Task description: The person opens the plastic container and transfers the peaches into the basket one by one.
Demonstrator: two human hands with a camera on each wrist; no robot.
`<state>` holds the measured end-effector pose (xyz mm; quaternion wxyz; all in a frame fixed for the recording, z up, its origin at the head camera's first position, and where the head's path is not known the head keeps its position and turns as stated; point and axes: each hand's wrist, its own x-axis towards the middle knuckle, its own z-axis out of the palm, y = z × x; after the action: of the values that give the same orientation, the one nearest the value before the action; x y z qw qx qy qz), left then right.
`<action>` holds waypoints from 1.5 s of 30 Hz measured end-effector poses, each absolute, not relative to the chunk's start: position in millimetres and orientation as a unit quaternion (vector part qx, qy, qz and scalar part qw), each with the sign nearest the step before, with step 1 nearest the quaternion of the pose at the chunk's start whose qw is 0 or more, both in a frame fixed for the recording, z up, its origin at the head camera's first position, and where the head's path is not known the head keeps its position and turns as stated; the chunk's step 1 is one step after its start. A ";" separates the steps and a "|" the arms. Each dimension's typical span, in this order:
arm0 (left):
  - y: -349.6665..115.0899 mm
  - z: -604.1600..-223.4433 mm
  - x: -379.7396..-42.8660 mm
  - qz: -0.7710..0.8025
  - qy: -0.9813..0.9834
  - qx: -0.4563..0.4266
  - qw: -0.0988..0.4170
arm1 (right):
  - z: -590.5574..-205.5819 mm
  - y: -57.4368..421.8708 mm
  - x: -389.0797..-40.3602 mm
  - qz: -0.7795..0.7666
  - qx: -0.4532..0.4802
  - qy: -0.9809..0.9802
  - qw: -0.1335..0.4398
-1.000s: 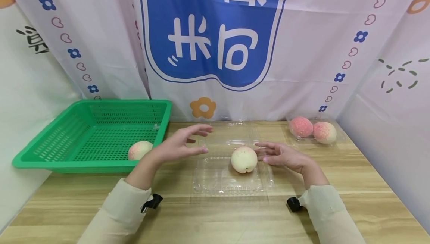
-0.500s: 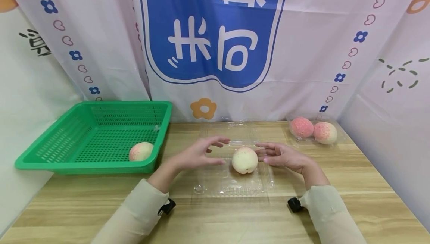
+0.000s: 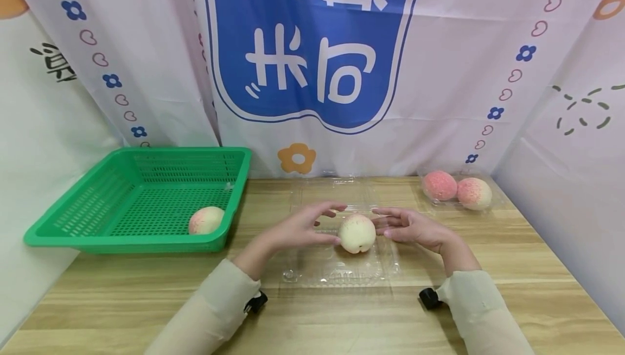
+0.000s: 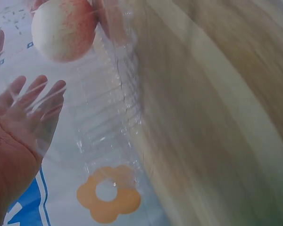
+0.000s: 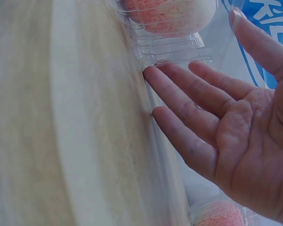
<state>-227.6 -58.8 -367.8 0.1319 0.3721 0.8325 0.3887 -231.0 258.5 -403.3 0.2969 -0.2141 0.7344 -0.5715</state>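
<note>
A pale peach with a pink blush (image 3: 358, 234) sits toward the right side of a clear plastic clamshell box (image 3: 337, 274), whose lid (image 3: 337, 191) lies folded back. My left hand (image 3: 301, 228) is at the peach's left, thumb tip right by it and fingers loosely bent without gripping. In the left wrist view its palm (image 4: 12, 141) and spread fingers show partly through clear plastic. On the other side, my right hand (image 3: 416, 229) stays at the box's right edge, fingertips close to the peach. The right wrist view shows its extended fingers (image 5: 188, 101) by the box wall.
At the left stands a green plastic basket (image 3: 63, 238) with another peach (image 3: 206, 220) in it. A second clear box (image 3: 497, 198) at the back right holds a pink peach (image 3: 440, 185) and a pink-and-cream one (image 3: 474, 194). A printed cloth (image 3: 434, 100) hangs behind the wooden table (image 3: 332, 322).
My left hand has moved right, from beside the basket to the peach in the middle box. The right hand and the peaches have kept their places.
</note>
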 end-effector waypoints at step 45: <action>-30.4 -383.6 -233.5 0.356 0.800 0.432 0.217 | -404.9 258.4 -231.8 -0.578 -0.218 0.726 0.301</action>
<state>-233.5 -30.4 -383.6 0.2165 0.4324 0.7998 0.3556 -231.8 258.4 -404.9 0.3013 -0.2182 0.7263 -0.5781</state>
